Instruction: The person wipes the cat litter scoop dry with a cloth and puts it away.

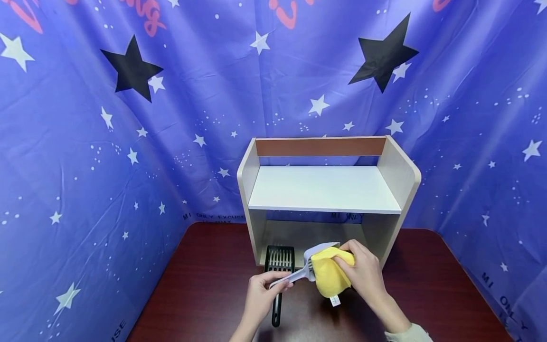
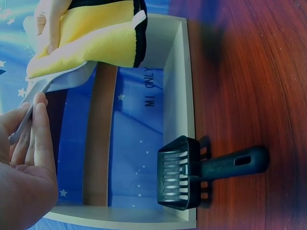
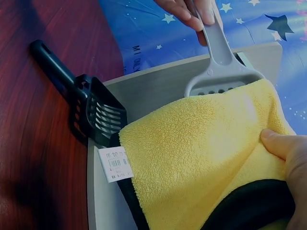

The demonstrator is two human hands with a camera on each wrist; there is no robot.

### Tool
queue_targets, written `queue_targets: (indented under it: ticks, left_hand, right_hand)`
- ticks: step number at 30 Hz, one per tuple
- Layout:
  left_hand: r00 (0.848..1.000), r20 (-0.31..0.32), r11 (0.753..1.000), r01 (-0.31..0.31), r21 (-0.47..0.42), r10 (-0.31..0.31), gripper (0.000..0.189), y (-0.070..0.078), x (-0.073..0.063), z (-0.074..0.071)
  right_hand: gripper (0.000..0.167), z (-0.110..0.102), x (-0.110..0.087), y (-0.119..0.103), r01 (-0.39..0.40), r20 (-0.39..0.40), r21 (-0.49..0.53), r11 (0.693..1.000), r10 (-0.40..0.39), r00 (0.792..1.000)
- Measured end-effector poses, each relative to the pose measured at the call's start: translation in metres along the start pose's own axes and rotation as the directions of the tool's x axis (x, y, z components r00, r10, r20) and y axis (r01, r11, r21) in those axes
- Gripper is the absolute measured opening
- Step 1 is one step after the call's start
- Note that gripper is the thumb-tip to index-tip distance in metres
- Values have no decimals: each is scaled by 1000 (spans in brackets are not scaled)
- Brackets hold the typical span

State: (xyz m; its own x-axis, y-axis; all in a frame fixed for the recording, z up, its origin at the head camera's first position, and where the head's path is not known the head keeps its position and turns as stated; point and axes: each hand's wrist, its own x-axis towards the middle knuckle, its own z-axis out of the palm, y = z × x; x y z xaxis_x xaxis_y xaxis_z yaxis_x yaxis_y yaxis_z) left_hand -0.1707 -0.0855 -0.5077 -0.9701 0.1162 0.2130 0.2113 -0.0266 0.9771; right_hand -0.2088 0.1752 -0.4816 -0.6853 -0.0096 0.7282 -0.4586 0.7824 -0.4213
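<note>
My left hand grips the handle of a light grey slotted litter scoop, held above the table. In my right hand is a yellow cloth with dark edging and a white tag; it lies against the scoop's head and covers much of it. The right wrist view shows my thumb pressing on the cloth, with the grey scoop coming out from under it. A second litter scoop, black, rests with its head at the shelf's lower front edge and its handle towards me.
A two-tier shelf unit with a white upper board stands at the back of the dark red wooden table. Blue star-patterned curtain surrounds the table at the back and sides.
</note>
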Motion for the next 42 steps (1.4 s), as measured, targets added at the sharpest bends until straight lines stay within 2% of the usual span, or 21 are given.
queue_targets:
  ticks: [5,13,21,28,42]
  left_hand:
    - [1000,12,1000,-23,-16,23,26,0,0,3]
    - [999,40,1000,-3,-18,4,24,4,0,9]
    - [1000,30,1000,-7,-13,7,24,6,-3,11]
    - [999,33,999,-31,10,30,24,4,-2,8]
    - [1000,4,999,-8,36,8,22,2,-3,1]
  right_hand:
    - [33,3,-1,-5,-3,8,5,1000,3,1000]
    - [33,5,-3,-10,-46,-11,-29,999,45,999]
    - [34,8,-4,-8,-82,-31,-64,995,80,996]
    - [34,3,-1,-5,-85,-41,-66,994,83,996]
    - [32,-8,1,11,-128,-36,-86,988,126,991]
